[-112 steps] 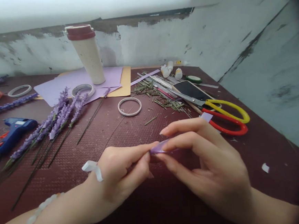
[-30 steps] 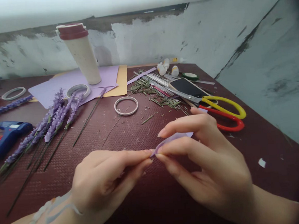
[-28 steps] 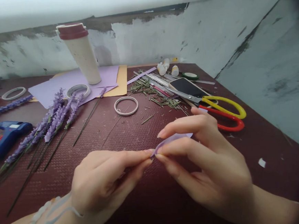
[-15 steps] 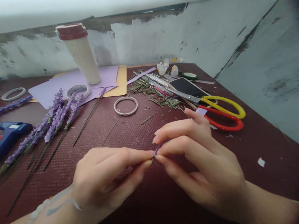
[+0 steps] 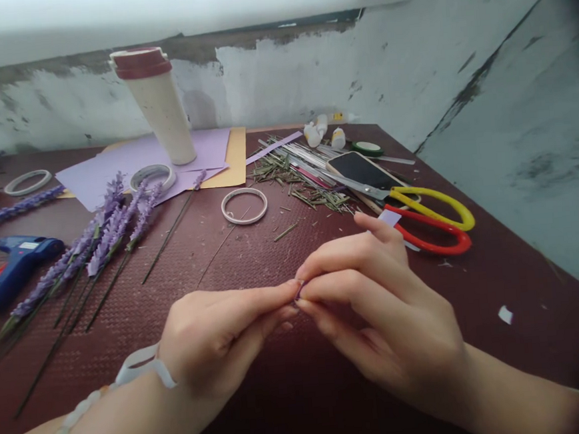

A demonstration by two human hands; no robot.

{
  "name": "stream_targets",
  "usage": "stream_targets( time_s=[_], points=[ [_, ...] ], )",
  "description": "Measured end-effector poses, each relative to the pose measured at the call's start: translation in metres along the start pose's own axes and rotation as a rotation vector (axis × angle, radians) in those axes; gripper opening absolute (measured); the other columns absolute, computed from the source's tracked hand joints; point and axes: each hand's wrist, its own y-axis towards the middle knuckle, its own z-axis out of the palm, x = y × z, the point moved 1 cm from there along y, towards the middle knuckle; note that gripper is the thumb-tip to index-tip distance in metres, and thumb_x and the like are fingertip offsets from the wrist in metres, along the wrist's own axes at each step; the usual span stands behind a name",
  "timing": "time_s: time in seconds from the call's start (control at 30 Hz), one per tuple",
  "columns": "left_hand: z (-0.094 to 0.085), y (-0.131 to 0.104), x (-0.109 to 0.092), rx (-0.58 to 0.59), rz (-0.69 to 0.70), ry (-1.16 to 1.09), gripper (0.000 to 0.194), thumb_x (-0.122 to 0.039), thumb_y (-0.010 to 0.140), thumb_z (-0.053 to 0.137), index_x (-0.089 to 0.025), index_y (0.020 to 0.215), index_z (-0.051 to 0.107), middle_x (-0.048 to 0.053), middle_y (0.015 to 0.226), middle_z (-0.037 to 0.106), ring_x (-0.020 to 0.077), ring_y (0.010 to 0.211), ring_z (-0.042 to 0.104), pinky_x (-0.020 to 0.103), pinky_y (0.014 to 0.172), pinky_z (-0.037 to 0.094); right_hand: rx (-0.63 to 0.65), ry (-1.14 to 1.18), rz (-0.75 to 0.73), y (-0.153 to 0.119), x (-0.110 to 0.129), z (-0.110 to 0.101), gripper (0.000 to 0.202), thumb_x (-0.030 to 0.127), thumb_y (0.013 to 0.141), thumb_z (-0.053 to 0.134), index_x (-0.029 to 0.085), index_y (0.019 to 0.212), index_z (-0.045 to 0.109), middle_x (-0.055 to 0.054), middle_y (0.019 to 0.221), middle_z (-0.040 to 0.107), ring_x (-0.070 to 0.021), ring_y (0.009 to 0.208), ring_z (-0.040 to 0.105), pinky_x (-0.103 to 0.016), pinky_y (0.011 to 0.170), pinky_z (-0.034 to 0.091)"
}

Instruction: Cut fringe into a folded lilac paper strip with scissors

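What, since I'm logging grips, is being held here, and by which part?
A small purple piece, pinched in the fingertips of the left hand and right hand; only a sliver shows, so which part they grip cannot be told.

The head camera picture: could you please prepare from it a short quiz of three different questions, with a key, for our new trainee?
1. Multiple choice: which handle loop of the scissors is nearer to the right hand?
A) the yellow one
B) the red one
C) both equally near

2. True or false: the fingertips of the right hand and the left hand meet at a small purple piece.

3. Fill in: the tall cup stands upright on ____ paper.

Key: 1. B; 2. true; 3. purple.
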Motion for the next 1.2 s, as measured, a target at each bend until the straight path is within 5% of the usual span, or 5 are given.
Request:
stream_targets(
  time_s=[0.13,0.27,0.5,1.2],
  points=[
    [-0.002,0.001,-0.001,-0.034,-0.075,-0.044,0.027,-0.008,0.103,0.069,-0.021,0.104,0.093,0.0,0.091,0.094,0.0162,0.063,0.088,0.014,0.066,0.068,0.024,0.069,0.033,0.001,-0.004,-0.004,0.019,0.009,0.108,0.069,0.029,0.107,0.066,0.002,0.105,0.082,-0.0163,0.095,0.081,-0.041,0.128,0.047],
    [-0.005,0.004,-0.001,-0.029,-0.189,-0.136,0.023,-0.008,0.096,0.074,-0.021,0.099,0.093,-0.001,0.084,0.093,0.0156,0.057,0.085,0.015,0.059,0.065,0.025,0.259,0.151,0.004,-0.009,-0.006,0.012,0.017,0.108,0.075,0.027,0.103,0.071,-0.002,0.104,0.076,-0.0181,0.094,0.08,-0.032,0.092,0.068],
    [-0.003,0.009,-0.003,-0.014,-0.273,-0.291,0.019,-0.011,0.093,0.076,-0.021,0.092,0.092,-0.002,0.067,0.088,0.0149,0.052,0.082,0.013,0.054,0.062,0.015,0.279,0.181,0.007,-0.008,-0.006,0.017,0.014,0.107,0.076,0.027,0.097,0.071,-0.002,0.101,0.077,-0.0191,0.086,0.079,-0.029,0.077,0.069],
    [-0.004,0.006,-0.002,0.094,-0.302,-0.299,0.021,-0.012,0.099,0.07,-0.017,0.097,0.09,-0.002,0.062,0.085,0.0159,0.05,0.081,0.017,0.054,0.062,0.065,0.076,0.039,0.011,-0.006,-0.004,0.029,0.0,0.105,0.059,0.028,0.101,0.055,0.001,0.094,0.08,-0.018,0.084,0.079,-0.032,0.078,0.058]
  ],
)
